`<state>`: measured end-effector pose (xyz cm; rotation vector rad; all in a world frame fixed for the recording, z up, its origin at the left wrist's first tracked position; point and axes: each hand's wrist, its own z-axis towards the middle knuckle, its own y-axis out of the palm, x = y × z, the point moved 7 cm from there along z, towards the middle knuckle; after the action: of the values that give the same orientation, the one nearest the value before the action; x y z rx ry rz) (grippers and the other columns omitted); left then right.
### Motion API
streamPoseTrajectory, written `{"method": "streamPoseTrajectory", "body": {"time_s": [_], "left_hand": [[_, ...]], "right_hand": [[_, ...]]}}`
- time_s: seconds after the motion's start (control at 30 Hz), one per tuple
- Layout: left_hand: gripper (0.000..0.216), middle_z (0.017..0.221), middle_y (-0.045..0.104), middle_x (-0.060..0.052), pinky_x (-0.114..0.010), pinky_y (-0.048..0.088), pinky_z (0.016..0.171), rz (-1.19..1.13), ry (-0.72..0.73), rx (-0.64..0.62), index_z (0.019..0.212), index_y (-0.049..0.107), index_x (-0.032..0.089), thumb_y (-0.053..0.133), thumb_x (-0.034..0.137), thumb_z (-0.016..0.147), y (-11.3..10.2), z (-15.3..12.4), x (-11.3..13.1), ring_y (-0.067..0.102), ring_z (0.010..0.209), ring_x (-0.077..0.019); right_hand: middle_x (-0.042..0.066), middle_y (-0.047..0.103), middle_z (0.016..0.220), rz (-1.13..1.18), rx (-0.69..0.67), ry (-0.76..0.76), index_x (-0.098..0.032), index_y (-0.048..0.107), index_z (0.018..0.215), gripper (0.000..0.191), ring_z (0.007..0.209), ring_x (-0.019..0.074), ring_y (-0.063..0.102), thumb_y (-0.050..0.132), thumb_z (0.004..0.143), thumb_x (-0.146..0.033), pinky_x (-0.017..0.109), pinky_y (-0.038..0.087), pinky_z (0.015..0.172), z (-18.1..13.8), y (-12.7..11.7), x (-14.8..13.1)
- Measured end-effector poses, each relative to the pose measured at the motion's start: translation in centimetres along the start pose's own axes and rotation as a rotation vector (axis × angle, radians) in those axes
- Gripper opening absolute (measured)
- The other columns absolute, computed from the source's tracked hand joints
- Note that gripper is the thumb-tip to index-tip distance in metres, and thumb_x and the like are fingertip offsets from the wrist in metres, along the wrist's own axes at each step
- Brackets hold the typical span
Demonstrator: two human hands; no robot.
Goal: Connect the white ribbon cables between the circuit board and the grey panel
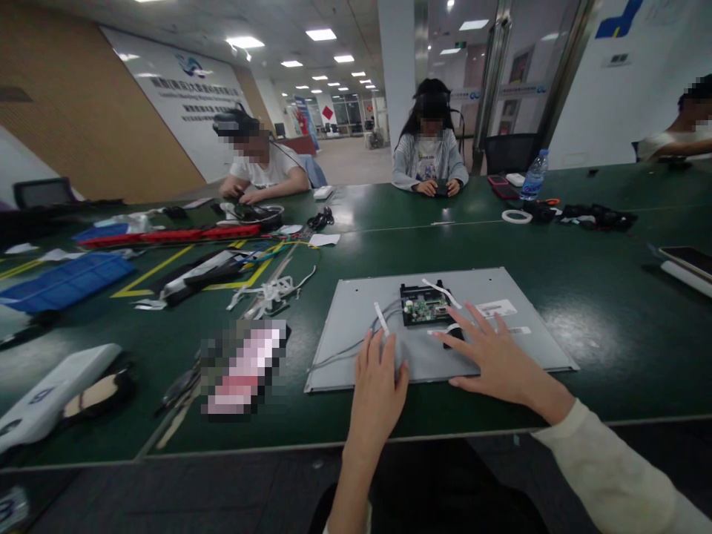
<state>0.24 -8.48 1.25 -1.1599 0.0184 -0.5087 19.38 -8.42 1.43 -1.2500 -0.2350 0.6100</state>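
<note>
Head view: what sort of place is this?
Probably an office, perhaps with an electronics work area: ceiling lights and glass doors show beyond a long green table, where a grey panel carries an exposed circuit board.

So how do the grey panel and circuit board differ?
The grey panel is far larger than the circuit board. The panel is mostly plain; the board is green with small parts. The panel lies on the table; the board sits on the panel. Both look roughly rectangular.
</note>
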Motion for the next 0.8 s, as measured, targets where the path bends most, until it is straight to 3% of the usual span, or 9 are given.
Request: {"method": "streamPoseTrajectory", "body": {"time_s": [0.07, 0.17, 0.4, 0.57, 0.8], "left_hand": [[0.043, 0.143, 0.041, -0.013, -0.051, 0.033, 0.111, -0.010, 0.000, -0.003, 0.134, 0.041, 0.018, 0.045, 0.025, 0.092, 0.0, 0.0, 0.0, 0.028, 0.140, -0.0301], [0.043, 0.144, 0.041, -0.013, -0.051, 0.032, 0.112, -0.032, 0.002, -0.003, 0.135, 0.040, 0.018, 0.045, 0.025, 0.093, -0.1, 0.0, -0.1, 0.027, 0.140, -0.0293], [0.040, 0.146, 0.037, -0.012, -0.052, 0.032, 0.113, -0.112, -0.027, 0.009, 0.133, 0.042, 0.020, 0.045, 0.024, 0.093, -0.4, -0.1, -0.4, 0.025, 0.142, -0.0288], [0.038, 0.146, 0.036, -0.011, -0.053, 0.028, 0.114, -0.174, -0.090, 0.060, 0.131, 0.044, 0.021, 0.044, 0.024, 0.093, -0.9, -0.1, -0.9, 0.021, 0.143, -0.0283], [0.038, 0.146, 0.036, -0.010, -0.053, 0.027, 0.115, -0.235, -0.171, 0.044, 0.131, 0.044, 0.022, 0.043, 0.030, 0.094, -0.7, -0.4, -1.6, 0.020, 0.143, -0.0273]], "right_hand": [[0.003, 0.017, 0.157, 0.030, -0.038, -0.111, -0.042, 0.035, 0.144, 0.077, 0.142, 0.0409, 0.011, 0.068, 0.075, -0.053, 0.072, 0.006, 0.105, 1.0, -0.1, -0.2], [0.002, 0.017, 0.157, 0.110, -0.136, -0.177, -0.041, 0.034, 0.145, 0.078, 0.143, 0.0381, 0.010, 0.065, 0.076, -0.056, 0.070, 0.007, 0.107, 1.9, 0.6, 0.0], [0.006, -0.001, 0.159, 0.153, -0.185, -0.059, -0.035, 0.033, 0.146, 0.082, 0.143, 0.0393, -0.003, 0.061, 0.075, -0.065, 0.067, 0.011, 0.107, 1.6, 1.8, 1.6], [0.005, -0.003, 0.159, 0.129, -0.199, 0.027, -0.034, 0.035, 0.145, 0.082, 0.143, 0.0385, -0.004, 0.057, 0.075, -0.069, 0.066, 0.014, 0.108, 1.4, 1.7, 2.8], [0.004, -0.004, 0.159, 0.031, -0.143, 0.250, -0.032, 0.040, 0.142, 0.076, 0.143, 0.0405, -0.003, 0.048, 0.078, -0.073, 0.069, 0.019, 0.105, 0.3, 1.8, 7.7]]}}
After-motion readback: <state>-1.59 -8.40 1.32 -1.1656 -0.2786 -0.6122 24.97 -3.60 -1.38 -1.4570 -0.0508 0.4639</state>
